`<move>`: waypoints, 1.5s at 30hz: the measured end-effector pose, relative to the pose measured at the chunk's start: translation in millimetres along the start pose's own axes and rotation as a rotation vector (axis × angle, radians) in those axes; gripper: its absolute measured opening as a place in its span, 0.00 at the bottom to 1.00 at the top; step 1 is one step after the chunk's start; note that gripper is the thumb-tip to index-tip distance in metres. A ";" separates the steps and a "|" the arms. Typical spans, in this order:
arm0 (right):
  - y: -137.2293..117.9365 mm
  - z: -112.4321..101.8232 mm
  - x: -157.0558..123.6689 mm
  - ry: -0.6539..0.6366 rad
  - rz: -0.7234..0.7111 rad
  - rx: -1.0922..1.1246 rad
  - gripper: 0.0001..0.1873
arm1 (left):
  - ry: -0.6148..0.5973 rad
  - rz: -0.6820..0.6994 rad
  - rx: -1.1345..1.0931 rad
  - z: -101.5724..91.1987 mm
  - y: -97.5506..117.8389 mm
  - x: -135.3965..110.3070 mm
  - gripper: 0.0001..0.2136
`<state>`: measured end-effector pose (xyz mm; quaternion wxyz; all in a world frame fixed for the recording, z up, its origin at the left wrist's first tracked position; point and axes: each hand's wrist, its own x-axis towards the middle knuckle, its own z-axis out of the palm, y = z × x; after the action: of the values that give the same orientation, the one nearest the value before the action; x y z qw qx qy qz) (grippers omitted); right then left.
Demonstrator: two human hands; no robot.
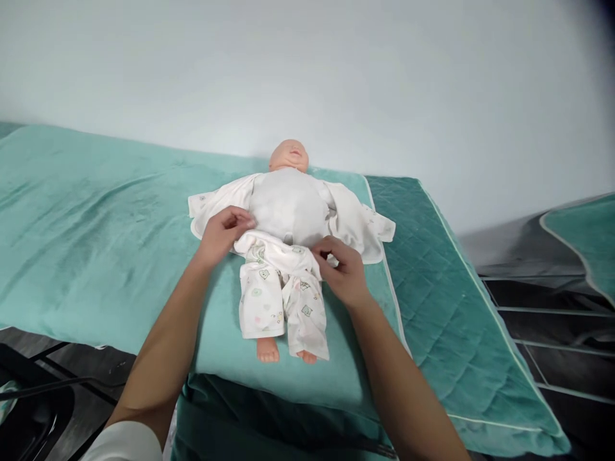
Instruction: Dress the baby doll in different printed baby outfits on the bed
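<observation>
A baby doll (289, 155) lies on its back, head toward the wall, with both feet showing below its trousers. White printed trousers (307, 307) cover its legs, their waistband bunched below the belly. Its white cloth torso (288, 202) is bare in front, and a white baby shirt (353, 214) lies spread open under it with the sleeves out to both sides. My left hand (225, 232) is closed by the left side of the torso, just above the waistband; what its fingertips hold is hidden. At the waistband's right side, my right hand (340, 266) pinches the trousers.
A smooth green cover (120, 243) lies under the doll, beside a quilted green mat (446, 320) on the right. Behind stands a white wall (307, 70). A metal rack frame (552, 312) is at far right, and a black chair (33, 403) at lower left.
</observation>
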<state>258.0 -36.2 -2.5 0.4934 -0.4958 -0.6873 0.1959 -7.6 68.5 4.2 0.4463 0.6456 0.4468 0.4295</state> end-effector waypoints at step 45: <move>60.5 -17.5 48.2 -0.084 0.456 0.327 0.24 | 0.068 0.104 0.197 22.3 -5.8 60.6 0.08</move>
<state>301.8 28.2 -17.5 0.4812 -0.5428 -0.5370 0.4306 26.6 123.6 2.9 0.3424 0.6937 0.4677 0.4276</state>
